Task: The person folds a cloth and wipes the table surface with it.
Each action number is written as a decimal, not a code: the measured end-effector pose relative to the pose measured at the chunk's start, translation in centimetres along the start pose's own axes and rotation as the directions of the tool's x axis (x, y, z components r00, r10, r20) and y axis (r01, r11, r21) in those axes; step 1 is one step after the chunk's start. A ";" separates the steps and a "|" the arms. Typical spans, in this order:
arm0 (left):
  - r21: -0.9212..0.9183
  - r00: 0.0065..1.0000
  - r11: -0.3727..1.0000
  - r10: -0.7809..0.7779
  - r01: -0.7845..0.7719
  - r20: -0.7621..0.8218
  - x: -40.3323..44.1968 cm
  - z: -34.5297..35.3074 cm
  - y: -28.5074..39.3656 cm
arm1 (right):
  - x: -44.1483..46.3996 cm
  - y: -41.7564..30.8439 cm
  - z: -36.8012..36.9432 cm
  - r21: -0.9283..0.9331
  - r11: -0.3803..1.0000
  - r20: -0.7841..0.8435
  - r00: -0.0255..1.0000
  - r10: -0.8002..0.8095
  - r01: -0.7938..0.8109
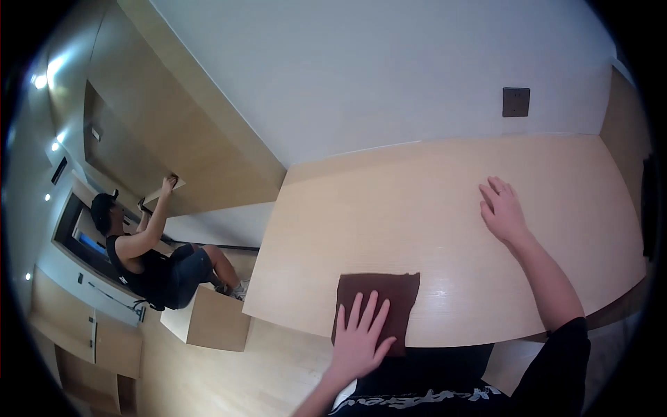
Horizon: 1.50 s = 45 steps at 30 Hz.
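Observation:
My left hand (363, 339) lies with fingers spread on a dark brown cloth (399, 295). The cloth is flat at the near edge of a pale wood tabletop (347, 208), and part of it hangs over that edge. Farther right, my right hand (504, 208) rests palm down on the bare wood, fingers slightly bent and holding nothing. It is well apart from the cloth.
A dark wall socket (515, 102) sits above the tabletop's back edge. To the left, a person (149, 260) in dark clothes sits on a wooden box (215, 320), a hand raised to a wood cabinet (187, 132). A wood side panel (622, 118) stands at right.

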<state>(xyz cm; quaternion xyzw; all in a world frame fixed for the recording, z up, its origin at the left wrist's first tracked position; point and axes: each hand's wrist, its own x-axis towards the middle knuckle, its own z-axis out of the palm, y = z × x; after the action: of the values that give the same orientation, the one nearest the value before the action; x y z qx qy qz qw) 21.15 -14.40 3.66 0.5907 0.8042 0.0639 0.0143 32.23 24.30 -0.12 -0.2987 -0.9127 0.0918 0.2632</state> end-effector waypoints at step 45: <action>0.030 0.955 0.971 -0.226 0.236 -0.192 35.3 3.9 -13.6 | 0.5 -0.4 -1.2 0.096 0.993 -0.004 0.998 0.067 -0.066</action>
<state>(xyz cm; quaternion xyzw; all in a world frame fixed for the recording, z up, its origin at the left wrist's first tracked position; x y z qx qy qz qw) -2.04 15.58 0.04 0.4843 0.8668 0.0960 -0.0696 32.29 24.29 1.22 -0.3162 -0.8959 0.1433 0.2773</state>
